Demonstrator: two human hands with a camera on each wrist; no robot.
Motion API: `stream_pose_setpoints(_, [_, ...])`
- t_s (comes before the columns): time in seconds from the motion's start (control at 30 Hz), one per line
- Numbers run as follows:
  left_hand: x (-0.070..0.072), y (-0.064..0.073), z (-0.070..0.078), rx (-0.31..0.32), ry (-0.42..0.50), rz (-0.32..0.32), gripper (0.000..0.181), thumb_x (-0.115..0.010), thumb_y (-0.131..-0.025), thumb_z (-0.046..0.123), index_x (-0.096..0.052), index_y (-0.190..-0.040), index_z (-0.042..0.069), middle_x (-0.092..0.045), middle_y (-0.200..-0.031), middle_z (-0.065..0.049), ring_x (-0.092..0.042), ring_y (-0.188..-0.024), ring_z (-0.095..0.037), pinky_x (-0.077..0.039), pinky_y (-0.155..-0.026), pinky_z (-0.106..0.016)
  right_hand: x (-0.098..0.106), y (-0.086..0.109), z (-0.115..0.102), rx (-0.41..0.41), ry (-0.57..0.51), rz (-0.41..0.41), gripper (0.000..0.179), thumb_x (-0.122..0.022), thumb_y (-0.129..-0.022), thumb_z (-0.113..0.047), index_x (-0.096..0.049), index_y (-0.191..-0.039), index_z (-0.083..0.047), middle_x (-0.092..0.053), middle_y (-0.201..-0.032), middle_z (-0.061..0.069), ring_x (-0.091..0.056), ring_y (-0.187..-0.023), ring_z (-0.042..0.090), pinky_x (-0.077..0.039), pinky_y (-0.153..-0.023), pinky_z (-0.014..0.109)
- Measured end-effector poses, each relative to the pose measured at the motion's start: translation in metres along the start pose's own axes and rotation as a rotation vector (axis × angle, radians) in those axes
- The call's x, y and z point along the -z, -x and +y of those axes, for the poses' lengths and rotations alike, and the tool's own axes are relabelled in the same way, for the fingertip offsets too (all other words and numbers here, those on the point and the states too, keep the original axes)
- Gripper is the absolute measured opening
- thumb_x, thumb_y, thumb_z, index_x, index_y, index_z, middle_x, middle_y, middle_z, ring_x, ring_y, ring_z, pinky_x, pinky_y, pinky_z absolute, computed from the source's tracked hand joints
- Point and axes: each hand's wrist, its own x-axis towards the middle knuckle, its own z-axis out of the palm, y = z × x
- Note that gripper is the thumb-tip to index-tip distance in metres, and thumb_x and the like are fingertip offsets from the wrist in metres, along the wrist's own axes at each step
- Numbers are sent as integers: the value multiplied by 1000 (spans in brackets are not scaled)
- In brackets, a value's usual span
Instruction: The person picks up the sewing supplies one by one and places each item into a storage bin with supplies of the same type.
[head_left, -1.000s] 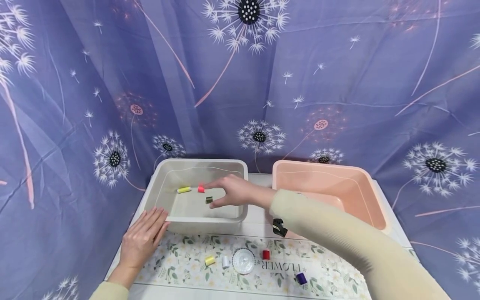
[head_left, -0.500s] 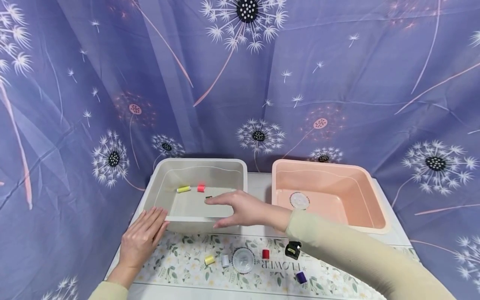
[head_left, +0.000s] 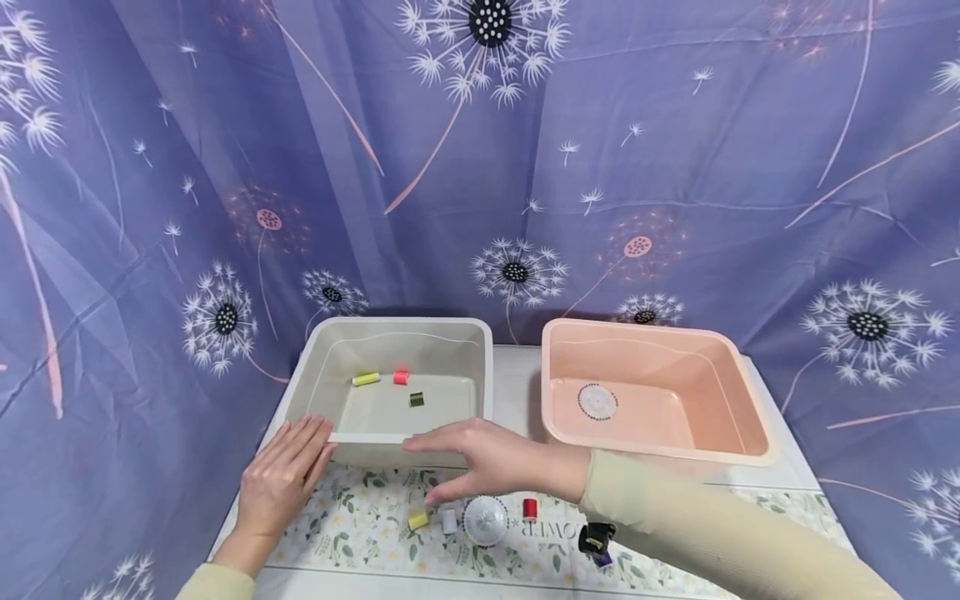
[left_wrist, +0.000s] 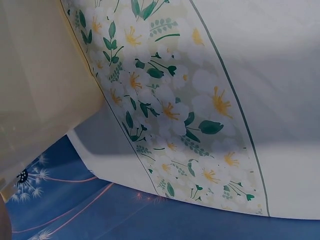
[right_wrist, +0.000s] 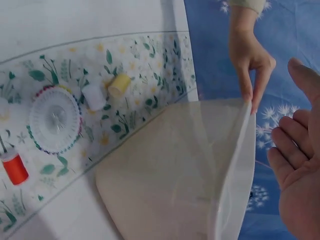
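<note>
My left hand (head_left: 281, 471) holds the front left corner of the grey bin (head_left: 412, 439); the right wrist view shows its thumb and fingers on either side of the rim. Thread spools lie inside: a yellow spool (head_left: 366, 379), a bright red spool (head_left: 401, 377) and an olive green spool (head_left: 416, 400). With fingers spread and nothing held, my right hand (head_left: 487, 457) is over the bin's front edge. Nearest its thumb are a pale yellow spool (head_left: 417, 520), a white spool (head_left: 449, 522) and a wheel of pearl-headed pins (head_left: 486, 522).
To the right stands a pink bin (head_left: 660, 450) with another pin wheel (head_left: 597, 402) in it. On the floral cloth (head_left: 360, 517) lie a dark red spool (head_left: 530, 509) and a purple spool (head_left: 603, 561), partly hidden by the wrist camera (head_left: 596, 537). A patterned curtain (head_left: 420, 125) surrounds the table.
My right hand has drawn back from inside the grey bin to above its front edge, leaving the olive green spool in full view. The left hand has stayed at the rim.
</note>
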Motion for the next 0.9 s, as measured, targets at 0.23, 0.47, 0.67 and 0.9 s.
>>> stream_pose_setpoints(0.23, [1, 1, 0, 3, 2, -3, 45, -56, -111, 39, -80, -121, 3, -80, -116, -16, -78, -101, -40, -38, -127, -34, -18, 13, -2, 53, 47, 44, 69, -86, -94, -36, -61, -151, -8, -60, -155, 7, -58, -142, 19, -43, -122, 29])
stream_pose_setpoints(0.47, [1, -1, 1, 9, 5, -11, 45, -56, -111, 39, -80, -121, 3, -80, -116, -16, -78, -101, -40, -38, -127, -34, -35, 23, 0, 71, 89, 14, 70, -83, -95, -39, -58, -154, -9, -58, -157, 7, -55, -145, 18, -44, -122, 29])
stream_pose_setpoints(0.67, [1, 0, 2, 14, 3, -18, 44, -57, -111, 39, -80, -123, 4, -79, -117, -16, -78, -102, -40, -41, -126, -36, -52, 29, 4, 109, 153, -23, 74, -81, -96, -44, -55, -156, -9, -56, -159, 8, -53, -147, 17, -43, -123, 29])
stream_pose_setpoints(0.9, [0, 2, 0, 9, -6, -7, 45, -55, -112, 40, -80, -121, 4, -80, -117, -15, -78, -102, -40, -45, -123, -39, -69, 32, 11, 102, 176, -43, 74, -80, -97, -44, -54, -157, -9, -56, -160, 7, -52, -148, 18, -41, -125, 30])
